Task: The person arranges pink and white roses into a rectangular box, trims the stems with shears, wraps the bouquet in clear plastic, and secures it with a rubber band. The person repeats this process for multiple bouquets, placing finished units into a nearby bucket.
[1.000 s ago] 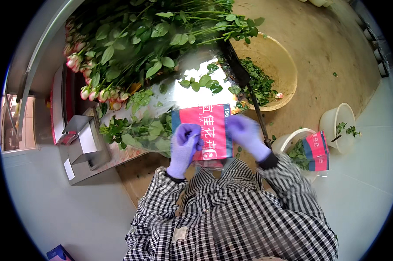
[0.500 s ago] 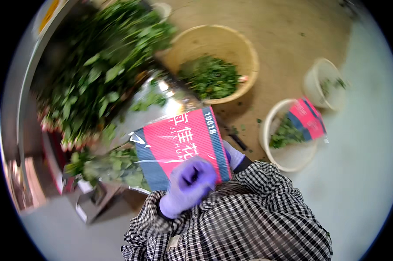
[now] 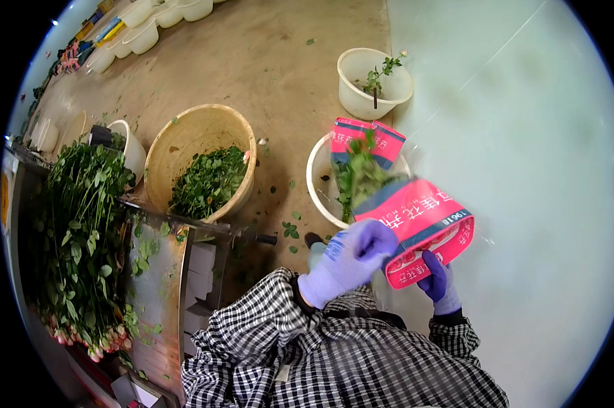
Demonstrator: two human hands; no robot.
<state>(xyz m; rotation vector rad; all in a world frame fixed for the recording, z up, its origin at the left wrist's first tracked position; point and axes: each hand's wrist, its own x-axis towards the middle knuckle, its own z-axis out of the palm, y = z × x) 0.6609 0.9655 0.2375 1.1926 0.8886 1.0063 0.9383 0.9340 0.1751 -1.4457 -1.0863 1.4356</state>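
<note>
A flower bunch in a pink-and-blue corrugated sleeve [image 3: 422, 211] is tilted in front of me, its leafy stems [image 3: 364, 173] pointing away over a white bucket [image 3: 313, 180]. My right hand [image 3: 441, 282], in a purple glove, grips the sleeve's near rim, thumb against the pink inside. Curled fingers on my left hand [image 3: 351, 262], also gloved, meet the sleeve's near left edge; whether anything is pinched in them is hidden. Two more pink-and-blue sleeves [image 3: 371, 139] stand in that bucket. Flower heads inside the held sleeve do not show.
To the left, a metal-topped table [image 3: 154, 306] carries a heap of long-stemmed pink roses [image 3: 82, 231]. Beyond it stands a tan tub [image 3: 201, 112] of cut leaves. A white bucket [image 3: 375, 61] with one rose sprig is farther off. Loose leaves [image 3: 290, 230] lie on the floor.
My view and body have turned right, away from the table. The sleeved bunch has swung round, stems now over the white bucket. My right hand, mostly hidden before, shows at the sleeve's rim.
</note>
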